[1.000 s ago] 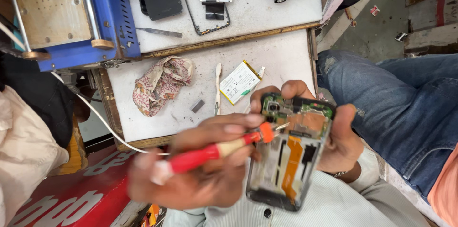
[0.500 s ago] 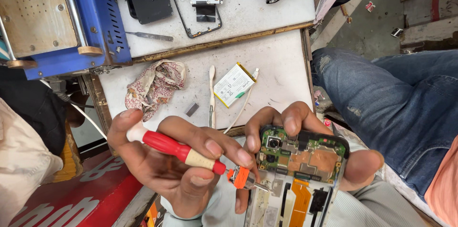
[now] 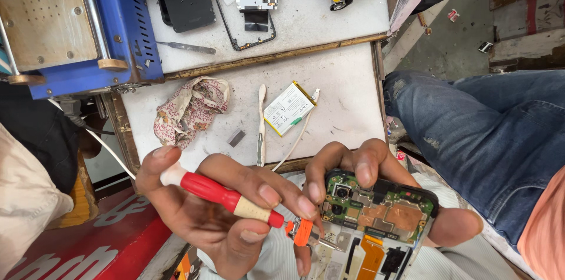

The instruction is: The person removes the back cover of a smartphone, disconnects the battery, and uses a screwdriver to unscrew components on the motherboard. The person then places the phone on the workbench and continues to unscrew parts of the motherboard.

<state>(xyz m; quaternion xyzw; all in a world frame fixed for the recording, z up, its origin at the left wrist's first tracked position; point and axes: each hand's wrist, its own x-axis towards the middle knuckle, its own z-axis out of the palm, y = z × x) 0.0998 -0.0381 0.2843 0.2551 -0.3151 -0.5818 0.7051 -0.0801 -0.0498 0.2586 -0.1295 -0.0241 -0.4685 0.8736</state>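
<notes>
Now left hand (image 3: 218, 215) grip clenched on red screwdriver (image 3: 226, 196) — tip beside opened phone (image 3: 376, 221), right hand (image 3: 376, 189) grasping phone.

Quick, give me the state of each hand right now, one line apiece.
Left hand: closed around the red-handled screwdriver, tip at the phone's edge.
Right hand: closed, gripping the opened phone with its circuit board exposed.
</notes>
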